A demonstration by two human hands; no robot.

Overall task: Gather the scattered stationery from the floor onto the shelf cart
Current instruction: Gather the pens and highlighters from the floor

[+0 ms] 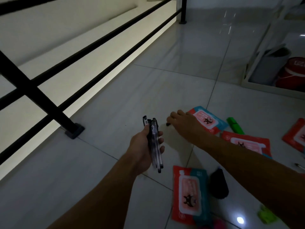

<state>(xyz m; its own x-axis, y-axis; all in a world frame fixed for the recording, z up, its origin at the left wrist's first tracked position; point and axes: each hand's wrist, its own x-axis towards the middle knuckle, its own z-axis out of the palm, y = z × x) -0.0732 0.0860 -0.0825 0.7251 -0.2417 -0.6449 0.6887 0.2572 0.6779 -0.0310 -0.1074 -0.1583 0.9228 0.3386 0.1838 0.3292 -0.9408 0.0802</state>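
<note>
Four soft red wipe packs [189,192] lie on glossy grey floor tiles [165,90], black railing [69,52] at ten o'clock, white shelf cart [257,86] at two o'clock. Left hand [142,151] grips slim clear pens [154,142]; right hand [183,123] curls over a small dark piece [168,124] beside the pens, grip unclear.
</note>
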